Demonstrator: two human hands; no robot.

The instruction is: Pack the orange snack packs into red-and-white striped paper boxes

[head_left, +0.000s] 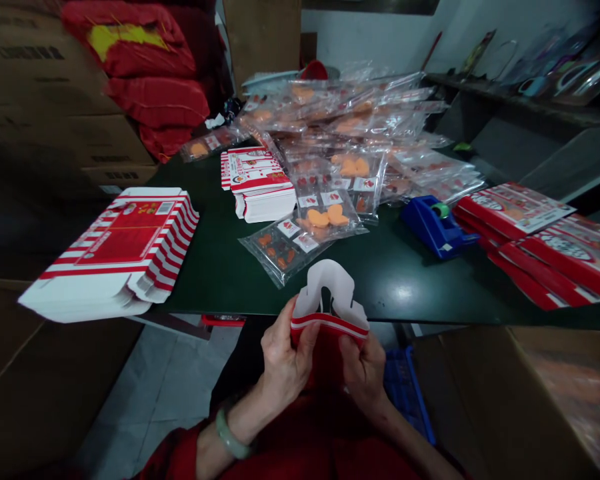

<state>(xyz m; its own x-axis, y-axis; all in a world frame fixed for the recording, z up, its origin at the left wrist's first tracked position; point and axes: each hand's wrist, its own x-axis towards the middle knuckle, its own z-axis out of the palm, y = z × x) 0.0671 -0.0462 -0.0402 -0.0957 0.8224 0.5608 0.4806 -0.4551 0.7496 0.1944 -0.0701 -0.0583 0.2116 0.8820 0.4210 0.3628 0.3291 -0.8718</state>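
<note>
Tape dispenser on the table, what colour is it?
The tape dispenser is blue, best seen in the head view.

No legible words: print too small or blurred to read.

A flat stack of red-and-white striped cartons (120, 247) carries a small black-and-white barcode (164, 208) and red panels of tiny print. Small white labels (289, 228) on the clear plastic bags show only specks, and the brown cardboard boxes (30, 52) bear black printed lines, none readable.
</note>
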